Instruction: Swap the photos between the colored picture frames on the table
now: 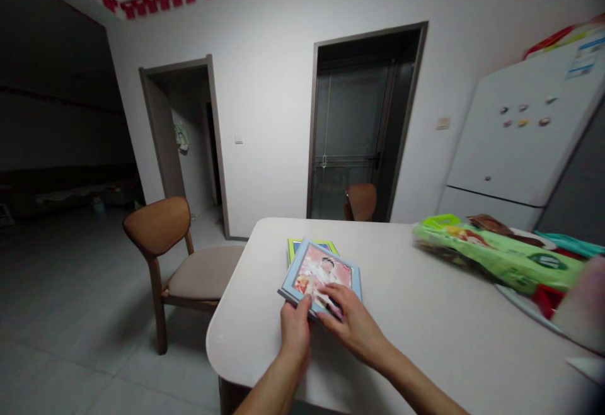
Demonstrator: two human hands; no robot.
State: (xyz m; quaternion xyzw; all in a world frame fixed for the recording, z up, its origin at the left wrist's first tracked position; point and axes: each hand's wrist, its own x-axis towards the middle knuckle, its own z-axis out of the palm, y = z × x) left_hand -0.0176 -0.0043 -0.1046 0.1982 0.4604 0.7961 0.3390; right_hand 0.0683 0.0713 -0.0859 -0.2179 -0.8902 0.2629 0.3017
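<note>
A picture frame with a light blue border is tilted up over the table, a pinkish photo inside it. My left hand grips its near edge, the thumb on the front and the other fingers out of sight behind. Over the lower part of the photo, my right hand is closed, thumb and fingers around a small white, dark and pinkish thing that is too small to name. Behind the blue frame, a second frame with a yellow-green border is partly hidden.
The white table has a rounded left corner. On its right lie a long green packet and a plate rim with red things, beside a blurred pinkish object. A wooden chair stands left, another chair behind.
</note>
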